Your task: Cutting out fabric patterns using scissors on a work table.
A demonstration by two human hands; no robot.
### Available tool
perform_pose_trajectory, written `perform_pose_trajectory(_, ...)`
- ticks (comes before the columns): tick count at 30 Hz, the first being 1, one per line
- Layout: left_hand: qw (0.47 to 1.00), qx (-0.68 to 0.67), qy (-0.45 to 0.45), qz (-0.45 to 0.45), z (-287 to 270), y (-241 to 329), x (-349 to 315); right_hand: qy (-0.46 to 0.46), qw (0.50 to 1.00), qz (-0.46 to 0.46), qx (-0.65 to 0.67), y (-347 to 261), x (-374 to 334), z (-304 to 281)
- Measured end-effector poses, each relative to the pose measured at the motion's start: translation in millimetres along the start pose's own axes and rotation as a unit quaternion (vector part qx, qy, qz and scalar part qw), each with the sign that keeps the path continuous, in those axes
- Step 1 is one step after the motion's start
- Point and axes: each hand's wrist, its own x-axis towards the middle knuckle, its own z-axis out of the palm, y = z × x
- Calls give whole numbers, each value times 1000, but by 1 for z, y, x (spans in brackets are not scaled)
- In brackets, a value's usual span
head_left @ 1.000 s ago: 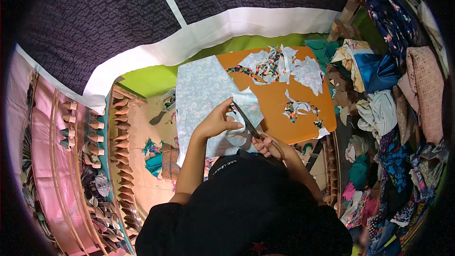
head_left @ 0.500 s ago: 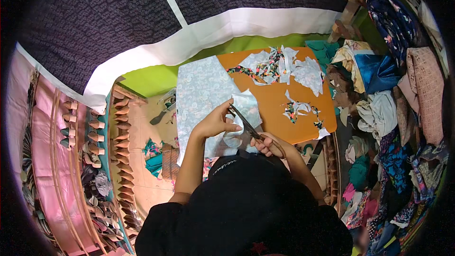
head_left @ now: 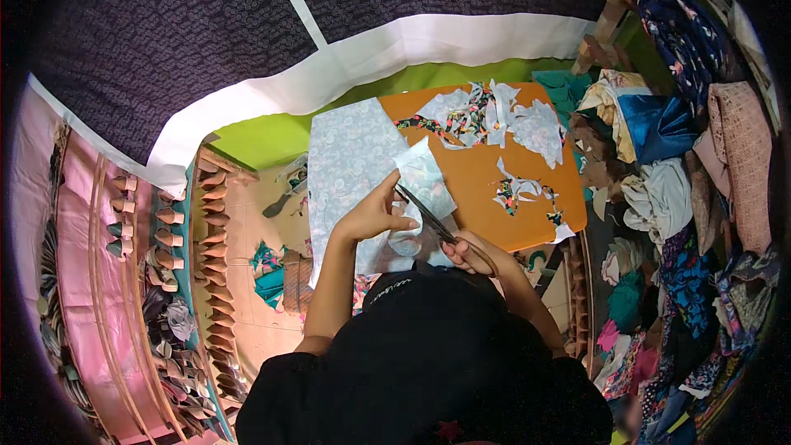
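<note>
My right hand (head_left: 471,254) is closed around the handles of dark metal scissors (head_left: 430,216). Their blades point up and left toward my left hand (head_left: 372,211), whose thumb and fingers curl around the edge of a pale, faintly patterned fabric piece (head_left: 427,171). The blades lie across this piece; whether they are biting into it I cannot tell. Beneath, a larger sheet of light grey-blue printed fabric (head_left: 350,144) covers the left part of the orange table (head_left: 470,206). My head covering hides the near edge of the work.
Cut scraps of white and dark floral fabric (head_left: 535,132) lie on the table's far right. Piled cloth (head_left: 659,198) crowds the right side. At left stand racks holding rows of shoe lasts (head_left: 216,247). A dark patterned cloth with a white border (head_left: 371,41) hangs across the back.
The fabric piece by the blades has shifted, its upper corner now standing farther up and lying flatter. Both hands and the scissors have barely moved.
</note>
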Motion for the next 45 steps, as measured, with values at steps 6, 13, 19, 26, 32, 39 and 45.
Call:
perform_pose_trajectory(6, 994, 31, 67, -78, -8, -6, -4, -3, 998, 25, 64, -12, 0, 4)
perform_pose_trajectory(13, 987, 58, 140, -54, -6, -8, -2, 64, 989, 42, 123, 5, 7, 5)
perform_pose_trajectory(19, 986, 63, 133, -80, -11, -18, 0, 91, 986, 34, 134, 13, 12, 7)
perform_pose_trajectory(26, 983, 97, 113, -110, -24, -22, 0, 53, 983, 47, 168, 34, 16, -7)
perform_pose_trajectory(32, 977, 99, 112, -152, -41, -35, 4, 83, 986, 75, 120, 39, 24, -5)
perform_pose_trajectory(39, 951, 102, 285, -63, -41, -90, -7, 50, 962, 116, 242, 44, 35, -5)
perform_pose_trajectory(45, 964, -124, 93, -217, 14, -89, -10, 76, 958, 115, 249, 37, 39, 5)
